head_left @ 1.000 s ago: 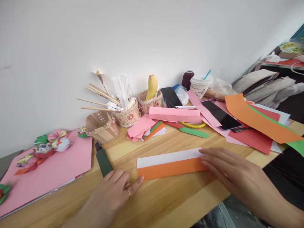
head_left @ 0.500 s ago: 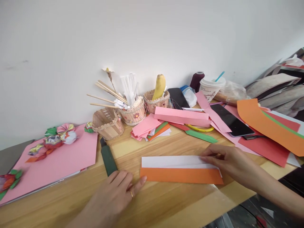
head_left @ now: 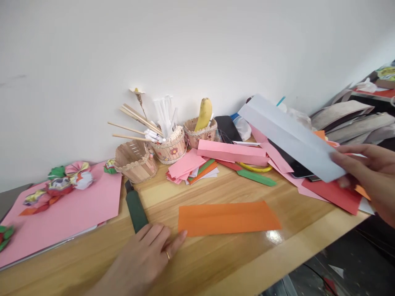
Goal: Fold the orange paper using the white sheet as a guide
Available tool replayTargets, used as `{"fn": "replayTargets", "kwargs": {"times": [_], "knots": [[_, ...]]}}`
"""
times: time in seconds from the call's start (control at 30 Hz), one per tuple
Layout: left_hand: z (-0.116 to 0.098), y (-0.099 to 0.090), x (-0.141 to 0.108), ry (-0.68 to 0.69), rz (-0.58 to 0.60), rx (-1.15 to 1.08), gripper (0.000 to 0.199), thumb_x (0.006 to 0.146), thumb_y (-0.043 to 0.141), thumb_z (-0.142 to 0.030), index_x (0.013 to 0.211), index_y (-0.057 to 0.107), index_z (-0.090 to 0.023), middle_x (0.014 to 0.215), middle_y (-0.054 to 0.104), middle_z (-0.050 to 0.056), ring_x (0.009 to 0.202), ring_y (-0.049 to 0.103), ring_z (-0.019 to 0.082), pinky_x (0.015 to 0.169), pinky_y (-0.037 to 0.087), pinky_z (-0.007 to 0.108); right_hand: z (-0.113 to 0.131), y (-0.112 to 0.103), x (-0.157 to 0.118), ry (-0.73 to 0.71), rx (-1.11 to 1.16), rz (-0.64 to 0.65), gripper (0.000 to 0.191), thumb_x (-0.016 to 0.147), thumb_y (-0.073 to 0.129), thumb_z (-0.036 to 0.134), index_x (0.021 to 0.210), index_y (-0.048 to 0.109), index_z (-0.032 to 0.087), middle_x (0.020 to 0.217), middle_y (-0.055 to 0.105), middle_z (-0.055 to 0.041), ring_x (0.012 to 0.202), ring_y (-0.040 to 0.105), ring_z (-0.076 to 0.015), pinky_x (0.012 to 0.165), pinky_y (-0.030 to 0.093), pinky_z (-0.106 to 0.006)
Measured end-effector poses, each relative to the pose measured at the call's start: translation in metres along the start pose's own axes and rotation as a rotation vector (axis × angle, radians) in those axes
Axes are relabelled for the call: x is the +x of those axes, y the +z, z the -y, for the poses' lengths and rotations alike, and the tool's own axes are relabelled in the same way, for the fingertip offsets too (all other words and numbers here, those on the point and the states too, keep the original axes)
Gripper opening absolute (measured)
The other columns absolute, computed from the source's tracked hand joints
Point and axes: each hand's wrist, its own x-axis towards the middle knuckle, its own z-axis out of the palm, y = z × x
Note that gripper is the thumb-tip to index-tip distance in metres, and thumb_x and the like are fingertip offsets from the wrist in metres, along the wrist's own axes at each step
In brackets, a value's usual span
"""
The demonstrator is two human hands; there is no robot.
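At the right of the frame, the right hand [head_left: 368,174] pinches one end of a long white paper strip [head_left: 286,135] in its fingers, holding it slanted above the scattered coloured sheets. The left hand [head_left: 145,257] lies flat with fingers released on the table [head_left: 234,263], fingertips touching the orange paper [head_left: 228,218] at lower centre, beside a green utility knife [head_left: 135,207].

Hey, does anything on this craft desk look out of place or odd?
Yes: a banana stands upright in a popsicle-stick basket among craft supplies. A dark phone lies half-buried under loose coloured paper, partly hidden by the white strip the right hand holds up. Nothing looks spilled or torn.
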Motion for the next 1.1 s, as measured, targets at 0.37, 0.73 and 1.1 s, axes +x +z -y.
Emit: {"fn": "replayTargets", "kwargs": {"times": [0.37,0.73,1.1], "knots": [[-0.012,0.013,0.039,0.154,-0.206,-0.07,0.041,0.096,0.025,-0.007,0.107,0.065,-0.01,0.103,0.07,0.006,0.097,0.059,0.017,0.091,0.04,0.031,0.056,0.039,0.019,0.097,0.291,0.166,0.046,0.071,0.062,0.065,0.086,0.062,0.021,0.055,0.053,0.0025,0.044,0.048,-0.011,0.04,0.039,-0.025],[-0.02,0.038,0.056,0.222,-0.206,-0.049,0.036,0.094,0.033,-0.01,0.109,0.065,-0.014,0.109,0.07,0.002,0.094,0.061,0.014,0.082,0.045,0.027,0.029,0.041,0.045,0.091,-0.193,0.089,0.032,0.093,0.053,0.039,0.115,0.058,0.017,0.108,0.061,-0.0058,0.087,0.061,-0.0167,0.075,0.053,-0.037],[-0.024,0.046,0.05,0.258,-0.187,-0.035,0.03,0.095,0.039,-0.015,0.11,0.065,-0.019,0.114,0.067,0.001,0.108,0.056,0.013,0.09,0.043,0.023,-0.069,-0.007,0.034,0.178,-0.858,0.17,0.031,0.092,0.054,0.038,0.114,0.057,0.018,0.111,0.06,-0.0069,0.092,0.06,-0.0177,0.078,0.052,-0.039]]}}
